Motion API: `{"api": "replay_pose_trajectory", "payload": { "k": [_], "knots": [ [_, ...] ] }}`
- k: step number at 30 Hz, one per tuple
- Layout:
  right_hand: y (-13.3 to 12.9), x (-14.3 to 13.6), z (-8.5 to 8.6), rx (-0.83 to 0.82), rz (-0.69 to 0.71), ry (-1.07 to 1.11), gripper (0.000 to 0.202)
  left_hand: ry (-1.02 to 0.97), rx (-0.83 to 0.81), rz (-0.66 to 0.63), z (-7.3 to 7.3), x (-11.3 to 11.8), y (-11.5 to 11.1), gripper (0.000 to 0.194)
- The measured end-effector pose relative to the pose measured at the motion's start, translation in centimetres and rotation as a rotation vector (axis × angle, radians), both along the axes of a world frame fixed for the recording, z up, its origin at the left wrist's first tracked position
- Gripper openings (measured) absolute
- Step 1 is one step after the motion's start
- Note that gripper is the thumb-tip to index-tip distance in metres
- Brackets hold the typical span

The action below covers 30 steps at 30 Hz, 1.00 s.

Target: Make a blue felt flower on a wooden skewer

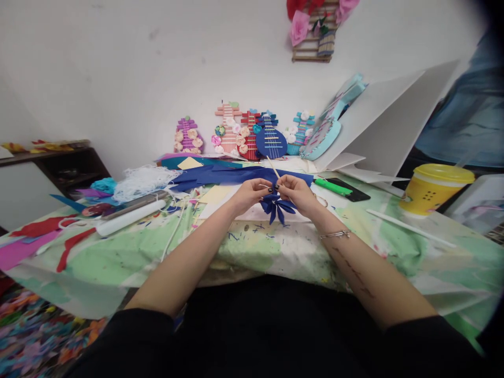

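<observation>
Over the front edge of a white sheet, my left hand [252,194] and my right hand [293,193] meet with pinched fingers. Between and just below them hangs a dark blue paper flower [277,208] with narrow, pointed petals. My right hand's fingers close on its top, and a thin pale stick [272,167] rises from between the hands, leaning up to the left. A thin light strand shows at my left fingertips, near the flower's top; what exactly those fingers grip is too small to tell.
Blue paper sheets [220,176] lie behind my hands. A green glue-like tool [333,187] rests on a black phone-like slab. At the right are a yellow cup [435,189] and a white stick [409,228]; at the left, white shredded paper [142,182] and a white roll [129,218].
</observation>
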State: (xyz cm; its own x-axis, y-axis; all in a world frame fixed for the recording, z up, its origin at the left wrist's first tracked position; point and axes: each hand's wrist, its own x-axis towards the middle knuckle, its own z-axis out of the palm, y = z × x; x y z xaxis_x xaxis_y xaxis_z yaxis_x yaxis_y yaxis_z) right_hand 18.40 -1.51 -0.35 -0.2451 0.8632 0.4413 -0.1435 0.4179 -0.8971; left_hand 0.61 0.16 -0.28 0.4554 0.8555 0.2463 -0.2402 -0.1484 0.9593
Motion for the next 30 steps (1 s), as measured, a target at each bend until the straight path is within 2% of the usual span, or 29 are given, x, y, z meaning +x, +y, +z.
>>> {"api": "replay_pose_trajectory", "payload": {
  "k": [6, 11, 15, 23, 30],
  "knots": [
    [-0.04, 0.03, -0.01, 0.006, -0.013, -0.034, 0.038, -0.033, -0.033, -0.058, 0.02, -0.10, 0.01, 0.047],
    [0.56, 0.24, -0.23, 0.027, -0.064, 0.001, 0.039, -0.057, -0.031, -0.029, 0.08, -0.01, 0.21, 0.042],
    [0.66, 0.36, -0.22, -0.025, -0.115, 0.003, 0.037, -0.048, -0.006, 0.000, 0.18, 0.01, 0.16, 0.040],
    [0.17, 0.24, -0.06, -0.122, -0.048, 0.000, 0.043, -0.012, 0.049, 0.134, 0.14, 0.10, 0.00, 0.034],
    [0.56, 0.50, -0.32, -0.049, -0.053, -0.068, 0.040, -0.083, -0.022, 0.078, 0.22, 0.10, -0.02, 0.036]
  ]
}}
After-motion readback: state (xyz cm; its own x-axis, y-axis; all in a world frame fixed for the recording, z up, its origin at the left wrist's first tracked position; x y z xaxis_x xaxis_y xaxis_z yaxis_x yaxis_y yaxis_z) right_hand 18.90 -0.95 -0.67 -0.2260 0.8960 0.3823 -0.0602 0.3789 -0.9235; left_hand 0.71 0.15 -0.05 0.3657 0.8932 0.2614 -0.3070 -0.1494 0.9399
